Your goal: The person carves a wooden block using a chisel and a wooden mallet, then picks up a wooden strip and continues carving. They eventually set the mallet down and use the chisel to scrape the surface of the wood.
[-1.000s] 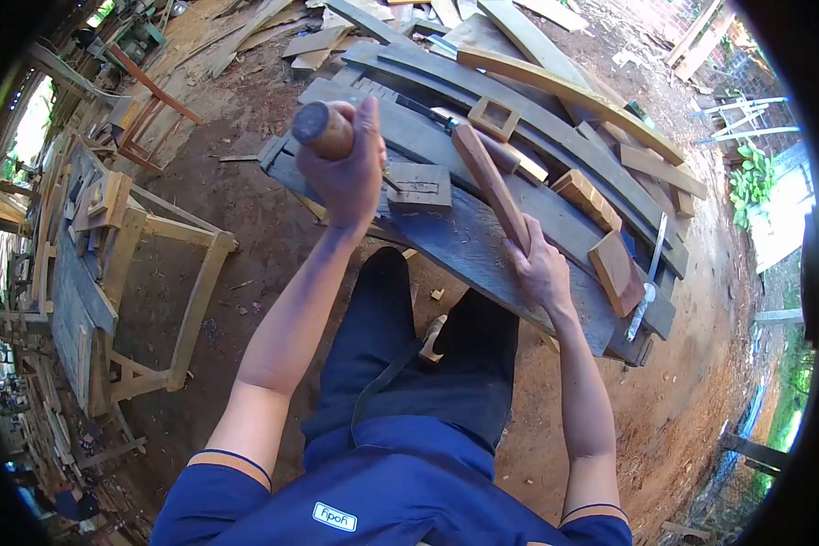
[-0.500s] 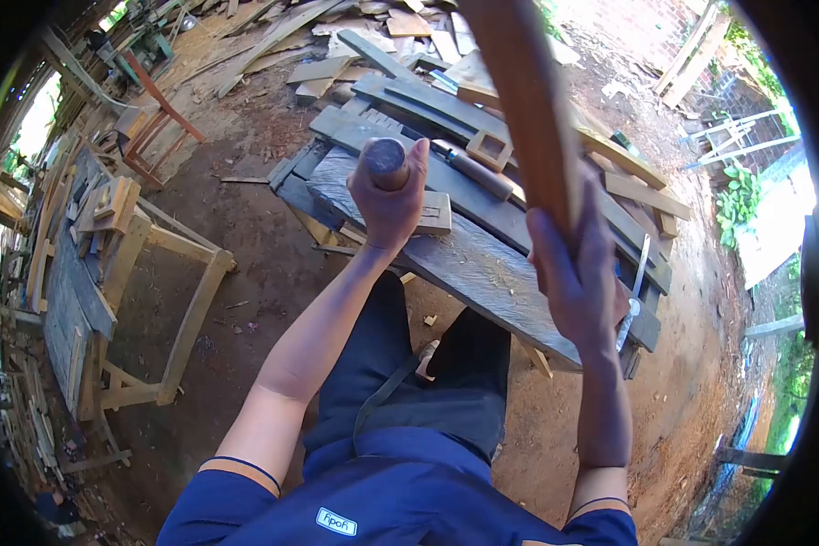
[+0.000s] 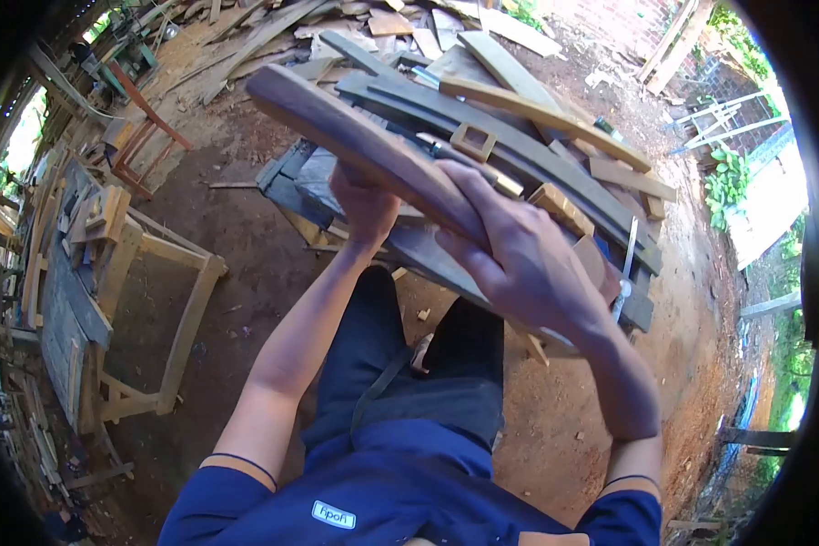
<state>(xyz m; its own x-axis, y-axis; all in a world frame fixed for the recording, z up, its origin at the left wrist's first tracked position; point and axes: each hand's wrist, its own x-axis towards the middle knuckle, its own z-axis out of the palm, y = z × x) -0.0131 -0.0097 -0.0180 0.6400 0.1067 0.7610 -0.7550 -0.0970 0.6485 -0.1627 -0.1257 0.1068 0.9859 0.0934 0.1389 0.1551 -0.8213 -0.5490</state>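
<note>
My right hand (image 3: pixel 528 255) is closed around the narrow end of a long flat wooden club (image 3: pixel 364 136), which slants across the bench to the upper left. Under its wide end, my left hand (image 3: pixel 366 211) is wrapped around an upright chisel, now hidden by the club; only its round handle end showed earlier, and its blade is out of sight. The slotted wooden block beside my left hand is mostly covered. Both hands are above a weathered bench plank (image 3: pixel 437 264).
Several boards (image 3: pixel 519 109) lie across the bench's far side, with a small square wooden frame (image 3: pixel 475 141) and a wooden block (image 3: pixel 562 207). A metal blade (image 3: pixel 628 264) lies at the right. To the left stand a wooden trestle (image 3: pixel 191 328) and a reddish chair frame (image 3: pixel 146 136).
The club has swung down and left from nearly upright and now covers the chisel's handle. My right hand has moved left and turned; my left hand stays about where it was.
</note>
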